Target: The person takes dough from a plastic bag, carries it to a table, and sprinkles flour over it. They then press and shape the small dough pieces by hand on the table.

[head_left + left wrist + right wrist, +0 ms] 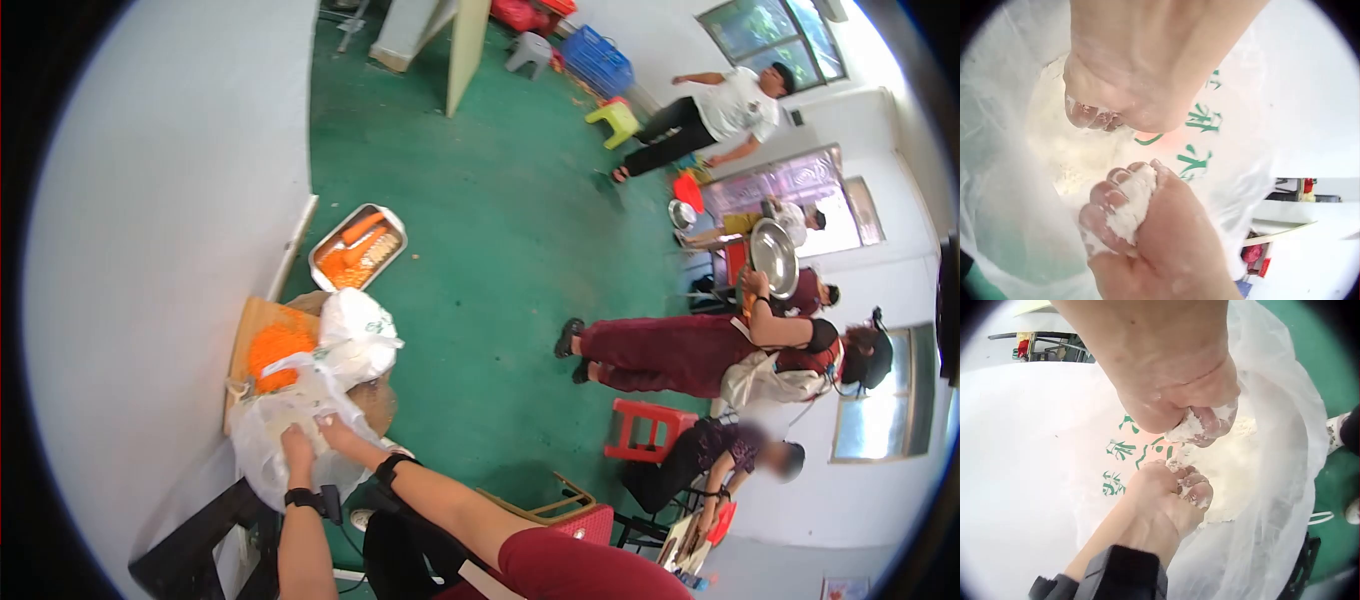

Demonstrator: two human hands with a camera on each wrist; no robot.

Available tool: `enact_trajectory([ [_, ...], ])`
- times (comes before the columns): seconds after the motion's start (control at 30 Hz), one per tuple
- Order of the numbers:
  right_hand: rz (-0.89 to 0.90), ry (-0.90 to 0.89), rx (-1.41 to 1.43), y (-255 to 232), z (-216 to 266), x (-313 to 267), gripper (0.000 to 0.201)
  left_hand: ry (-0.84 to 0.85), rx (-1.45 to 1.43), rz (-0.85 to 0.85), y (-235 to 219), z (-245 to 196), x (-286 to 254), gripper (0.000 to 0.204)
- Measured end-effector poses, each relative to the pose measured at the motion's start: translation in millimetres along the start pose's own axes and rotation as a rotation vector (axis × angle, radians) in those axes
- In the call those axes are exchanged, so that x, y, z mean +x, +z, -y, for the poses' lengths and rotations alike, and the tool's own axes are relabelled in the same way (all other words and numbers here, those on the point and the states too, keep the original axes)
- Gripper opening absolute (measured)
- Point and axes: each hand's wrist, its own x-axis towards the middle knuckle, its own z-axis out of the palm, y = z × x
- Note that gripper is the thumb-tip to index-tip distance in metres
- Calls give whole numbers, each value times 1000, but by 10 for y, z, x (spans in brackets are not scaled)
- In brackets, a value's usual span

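A translucent plastic bag (265, 475) with green print holds white floury powder (1063, 150), and both my hands are inside its opening. My right hand (340, 437) curls round a clump of the white flour (1132, 203), pressed between fingers and palm. Close beside it, my left hand (297, 447) is curled too, with flour between its whitened fingers (1194, 490). The knuckles of the two hands face each other just over the powder.
Shredded carrot (280, 350) lies on a wooden board (243, 335) beside a white bag (355, 335). A tray (398, 250) with carrots and a grater stands on the green floor. A red stool (650, 430) and several people are to the right; one person (700, 350) holds a metal basin (775, 258).
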Motion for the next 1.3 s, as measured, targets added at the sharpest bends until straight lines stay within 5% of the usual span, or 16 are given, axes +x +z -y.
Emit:
enact_trajectory([
  [0.03,62,-64,-15,-146,239,-153,35,-95,-59,70,-152,-293,-301,39],
  [0.07,131,-125,-31,-177,348,-234,36,-56,-285,88,-32,-111,-217,37],
  [0.1,98,-309,-222,-154,163,-119,37,-22,-511,94,-133,-313,-504,37],
  [0.13,86,-489,-400,-108,-62,-31,39,-197,-697,205,-224,-509,-774,37],
  [0.17,171,-432,-382,-125,-203,57,40,-126,-1077,239,-122,-403,-862,35],
  [0.2,236,-699,-376,-243,-484,237,40,-167,-1044,333,-277,-516,-1050,30],
  [0.23,272,-453,-245,-216,-94,-67,42,0,-766,283,-366,-611,-1189,25],
  [0.27,362,-701,-571,-286,-204,41,42,-102,-828,317,-552,-718,-1337,26],
  [0.3,371,-88,-275,-225,224,-191,39,-165,-1031,351,-644,-715,-1501,29],
  [0.33,250,70,-175,-297,1059,-805,36,-169,-1108,354,-685,-721,-1556,31],
  [0.37,353,103,-98,-312,1011,-869,35,-209,-1132,336,-796,-787,-1753,31],
  [0.63,617,188,-201,-339,1384,-1021,27,-162,-1362,302,-1047,-953,-2195,31],
  [0.87,819,144,-515,-16,1649,-1579,30,-104,-1569,182,-1318,-550,-2859,34],
  [1.17,1199,150,-986,848,1184,-3000,32,16,-2071,-147,-1608,932,-4519,38],
  [1.3,1373,204,-1212,1279,618,-3784,33,63,-2176,-542,-1412,1641,-5408,37],
])
